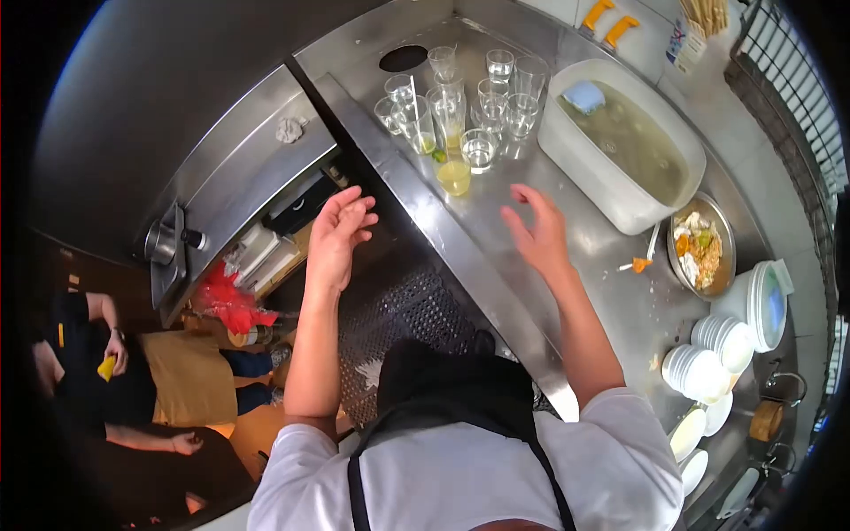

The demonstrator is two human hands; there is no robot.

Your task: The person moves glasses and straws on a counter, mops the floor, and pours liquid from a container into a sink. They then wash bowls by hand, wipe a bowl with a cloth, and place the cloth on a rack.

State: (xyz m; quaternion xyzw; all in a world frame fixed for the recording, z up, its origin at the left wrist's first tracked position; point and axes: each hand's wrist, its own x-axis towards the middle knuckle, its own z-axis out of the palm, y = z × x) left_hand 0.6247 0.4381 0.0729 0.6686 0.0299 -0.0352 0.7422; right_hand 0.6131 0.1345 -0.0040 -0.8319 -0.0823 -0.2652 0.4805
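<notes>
Spread loosely, left hand and right hand near glass of seemingly yellowish liquid.

Stainless-steel counter, dark perforated floor mat, pale tiled wall, black wire grille

Steel cntr — misc. glasses, wht. tub, metal bowl, stacked dishes.

- Left forearm reaches toward the far side.
- Left hand has its fingers loosely bent, pointing far and right.
- Right forearm slants far and left.
- Right hand holds thumb and fingers apart.
</notes>
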